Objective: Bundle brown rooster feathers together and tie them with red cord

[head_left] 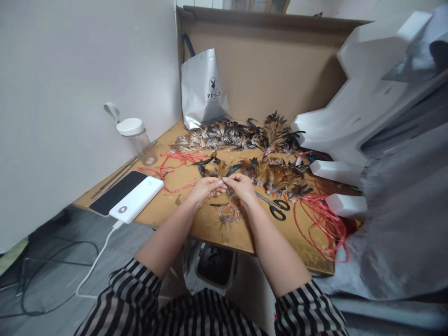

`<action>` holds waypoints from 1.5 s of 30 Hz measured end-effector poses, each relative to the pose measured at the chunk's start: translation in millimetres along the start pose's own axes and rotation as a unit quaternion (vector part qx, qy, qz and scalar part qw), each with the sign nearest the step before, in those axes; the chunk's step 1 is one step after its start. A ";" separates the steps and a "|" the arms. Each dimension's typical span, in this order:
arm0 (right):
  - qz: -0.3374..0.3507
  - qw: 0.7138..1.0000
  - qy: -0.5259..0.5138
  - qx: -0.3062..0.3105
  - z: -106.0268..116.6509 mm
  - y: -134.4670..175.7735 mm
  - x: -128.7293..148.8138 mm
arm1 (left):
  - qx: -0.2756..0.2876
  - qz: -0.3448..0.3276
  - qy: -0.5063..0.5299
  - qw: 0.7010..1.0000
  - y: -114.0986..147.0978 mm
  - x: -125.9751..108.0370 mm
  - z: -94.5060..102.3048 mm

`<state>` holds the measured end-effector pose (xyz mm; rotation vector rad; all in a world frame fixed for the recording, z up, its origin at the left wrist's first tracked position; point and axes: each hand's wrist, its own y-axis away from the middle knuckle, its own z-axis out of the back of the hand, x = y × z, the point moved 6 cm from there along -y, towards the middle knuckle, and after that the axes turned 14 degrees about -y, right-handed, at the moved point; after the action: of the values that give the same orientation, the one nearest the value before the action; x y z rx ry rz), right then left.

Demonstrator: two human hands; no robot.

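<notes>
Both hands meet over the middle of the wooden table (206, 231). My left hand (207, 190) is closed in a pinch at the base of a small bunch of brown and dark feathers (221, 169). Fingertips of my right hand (241, 187) pinch the same bunch from the other side, thumbs nearly touching. Just beyond lies a row of brown feather bunches (280, 175). Loose feathers (229, 213) are scattered below the hands. Black-handled scissors (278, 207) rest right of my right wrist, partly hidden by it.
Behind are more feather bunches (224, 135) and a silver bag (201, 88). Red plastic strips (324, 219) pile at the right, with others (178, 161) at the left. A lidded clear jar (138, 140), a phone (117, 191) and a white power bank (136, 199) stand left. White foam (350, 98) borders the right.
</notes>
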<state>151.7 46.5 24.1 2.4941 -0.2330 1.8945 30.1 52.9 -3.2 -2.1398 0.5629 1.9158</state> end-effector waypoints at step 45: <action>0.095 0.897 0.429 0.052 -7.9 7.8 8.4 | -0.317 -0.096 0.113 0.937 -1.9 -11.8 62.3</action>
<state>145.3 38.5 33.6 1.4667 -0.3622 2.9059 -26.4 81.5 0.2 -2.6883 -0.2843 1.9266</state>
